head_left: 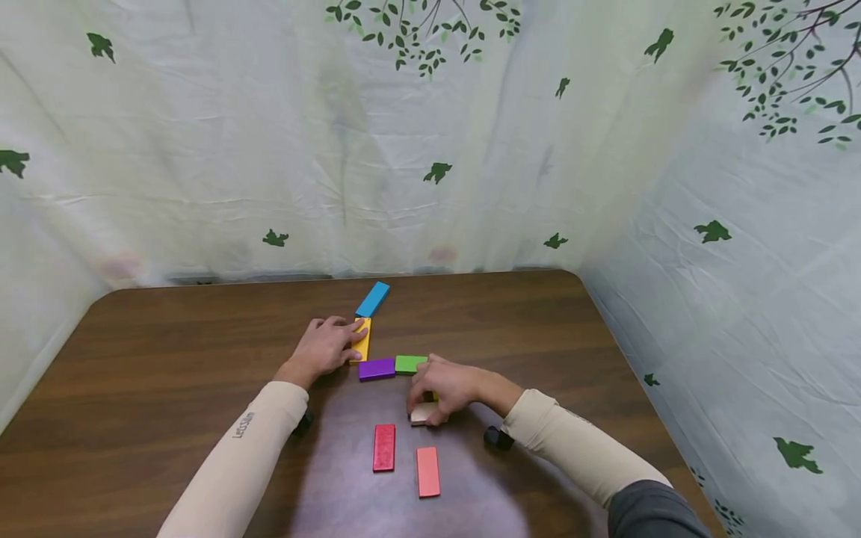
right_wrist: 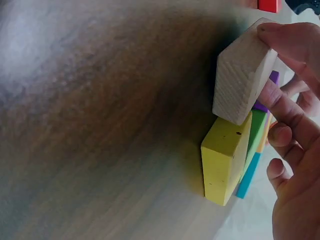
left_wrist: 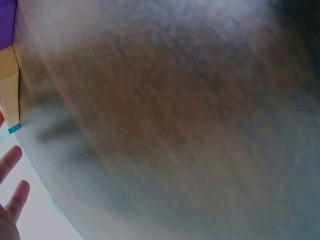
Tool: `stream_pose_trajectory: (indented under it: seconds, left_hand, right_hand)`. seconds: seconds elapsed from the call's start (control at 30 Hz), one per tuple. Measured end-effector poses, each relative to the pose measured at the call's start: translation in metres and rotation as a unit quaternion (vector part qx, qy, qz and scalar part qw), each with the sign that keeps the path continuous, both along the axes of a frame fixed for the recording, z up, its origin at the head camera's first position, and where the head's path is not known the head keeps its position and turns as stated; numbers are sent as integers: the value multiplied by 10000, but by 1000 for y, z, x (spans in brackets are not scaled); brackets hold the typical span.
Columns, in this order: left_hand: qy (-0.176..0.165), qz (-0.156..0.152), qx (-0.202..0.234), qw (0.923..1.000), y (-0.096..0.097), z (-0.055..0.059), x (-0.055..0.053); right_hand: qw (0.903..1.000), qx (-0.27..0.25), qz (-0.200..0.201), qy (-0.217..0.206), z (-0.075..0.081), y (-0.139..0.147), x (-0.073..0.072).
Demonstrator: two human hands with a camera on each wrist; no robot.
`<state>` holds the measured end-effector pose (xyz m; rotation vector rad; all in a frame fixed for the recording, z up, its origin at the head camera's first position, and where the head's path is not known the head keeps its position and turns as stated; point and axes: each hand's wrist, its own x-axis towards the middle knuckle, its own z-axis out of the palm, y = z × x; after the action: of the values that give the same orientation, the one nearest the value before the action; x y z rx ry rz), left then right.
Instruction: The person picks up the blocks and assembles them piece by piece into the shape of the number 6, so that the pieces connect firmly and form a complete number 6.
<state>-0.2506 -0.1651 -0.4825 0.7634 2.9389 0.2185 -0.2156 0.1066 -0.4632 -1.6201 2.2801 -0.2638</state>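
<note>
one piece of writing can be made out: small grey lettering printed lengthwise on the beige sleeve [head_left: 242,448] of the left forearm, seen in the head view. it appears to read "let'sslim", though the letters are small and the reading is not certain. no lettering, numbers or signs can be read on the coloured blocks, on the table, or on the leaf-printed cloth behind it. nothing legible is shown in either wrist view.
</note>
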Motion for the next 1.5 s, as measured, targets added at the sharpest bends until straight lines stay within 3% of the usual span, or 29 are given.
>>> stream_pose_trajectory:
  seconds: [1.5]
  left_hand:
    - [-81,109,-75,9999,2,2,2]
  right_hand:
    - [9992,45,-379,107,-4,1,1]
